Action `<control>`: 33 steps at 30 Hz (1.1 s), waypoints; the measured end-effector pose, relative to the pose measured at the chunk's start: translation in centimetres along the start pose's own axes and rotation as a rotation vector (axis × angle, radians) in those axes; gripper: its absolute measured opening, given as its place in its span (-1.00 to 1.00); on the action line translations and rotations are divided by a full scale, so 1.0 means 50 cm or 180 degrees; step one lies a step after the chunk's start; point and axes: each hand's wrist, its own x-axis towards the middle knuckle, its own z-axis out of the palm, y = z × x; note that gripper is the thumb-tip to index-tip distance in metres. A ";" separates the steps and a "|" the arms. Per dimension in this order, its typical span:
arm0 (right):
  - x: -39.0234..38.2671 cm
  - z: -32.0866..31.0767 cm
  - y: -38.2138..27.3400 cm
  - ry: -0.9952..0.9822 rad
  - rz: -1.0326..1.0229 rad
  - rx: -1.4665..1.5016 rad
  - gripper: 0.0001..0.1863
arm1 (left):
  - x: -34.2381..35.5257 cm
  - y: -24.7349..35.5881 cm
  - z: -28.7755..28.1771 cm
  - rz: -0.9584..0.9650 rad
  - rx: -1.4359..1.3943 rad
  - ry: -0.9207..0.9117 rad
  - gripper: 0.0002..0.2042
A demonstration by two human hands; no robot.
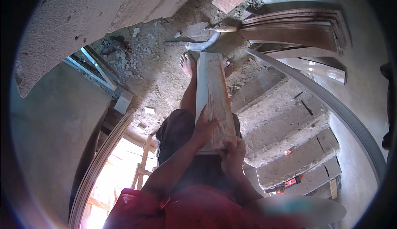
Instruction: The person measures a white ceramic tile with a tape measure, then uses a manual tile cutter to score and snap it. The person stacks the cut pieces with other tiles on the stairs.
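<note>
Across my lap lies a long, flat, dust-stained strip [219, 92] that looks like cut tile, pointing away from me. Beneath it, a pale, smooth strip [201, 84] shows along the left side. My left hand [203, 129] is closed on the left edge of the stained strip, with the thumb over its top face. The near right corner is gripped by my right hand [233, 154], its fingers curled around the end. The undersides of both strips are hidden.
Beyond my feet lie a hammer [226, 29] and a curved grey pipe [206, 43]. Stacked brown-backed strips [289, 34] lean at upper right, near a long grey bar [331, 98]. Steps [289, 129] descend on the right, holding an orange-red tool [292, 182]. Rubble [126, 59] covers the floor left.
</note>
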 end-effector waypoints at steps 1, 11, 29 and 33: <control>0.000 0.000 0.003 -0.0057 -0.0015 0.0059 -0.57 | 0.001 0.000 -0.005 0.0029 0.0061 -0.0059 -0.32; 0.030 0.022 0.005 -0.0075 0.0034 -0.0191 -0.56 | 0.037 -0.004 -0.027 -0.0008 0.0232 -0.0051 -0.31; 0.084 -0.018 -0.072 -0.0043 -0.1368 -0.3908 -0.69 | -0.018 0.042 -0.094 -0.0045 0.2798 0.0499 -0.52; 0.089 -0.017 -0.059 -0.0098 -0.1451 -0.3800 -0.70 | -0.018 0.043 -0.104 0.0327 0.2731 0.0655 -0.59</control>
